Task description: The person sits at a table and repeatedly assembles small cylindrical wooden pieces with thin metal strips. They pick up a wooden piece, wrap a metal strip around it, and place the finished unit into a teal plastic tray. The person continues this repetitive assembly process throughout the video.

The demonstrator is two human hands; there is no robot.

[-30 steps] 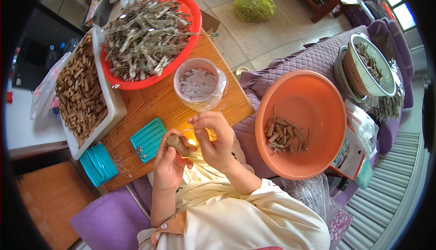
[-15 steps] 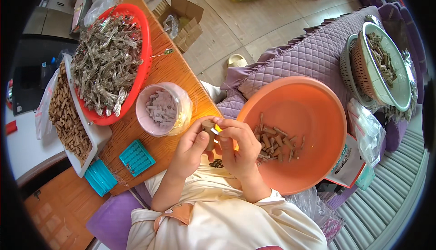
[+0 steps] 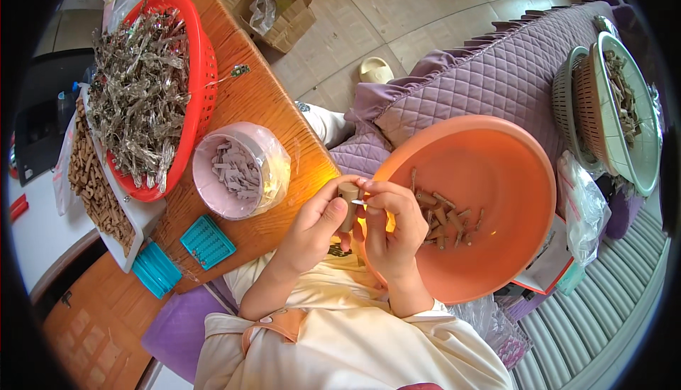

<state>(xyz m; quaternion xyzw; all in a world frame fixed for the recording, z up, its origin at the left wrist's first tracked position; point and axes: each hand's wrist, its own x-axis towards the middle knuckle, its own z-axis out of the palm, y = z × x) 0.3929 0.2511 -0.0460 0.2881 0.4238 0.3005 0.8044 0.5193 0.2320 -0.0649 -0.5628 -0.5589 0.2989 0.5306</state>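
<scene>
My left hand [image 3: 312, 221] holds a short brown cardboard tube [image 3: 347, 193] upright between thumb and fingers. Close against it, my right hand [image 3: 399, 230] pinches a small white paper strip [image 3: 357, 202] at the tube's side. Both hands are over my lap, beside the rim of an orange basin [image 3: 507, 198]. Several brown tubes [image 3: 441, 216] and thin twisted pieces lie in that basin. Left of the hands, a pink plastic-lined tub [image 3: 202, 186] holds many white paper strips [image 3: 235, 171].
On the wooden table [image 3: 273, 120] are a red basket [image 3: 206, 71] heaped with twisted foil-like strands, a white tray [image 3: 120, 249] of small brown tubes and a teal basket [image 3: 207, 241]. Stacked baskets [image 3: 585, 92] stand at right. A cardboard box [image 3: 294, 21] sits on the floor.
The whole view has shifted, with the table things lower-left and the hands further right in the picture. The left hand keeps the tube; the right still pinches the white strip beside it.
</scene>
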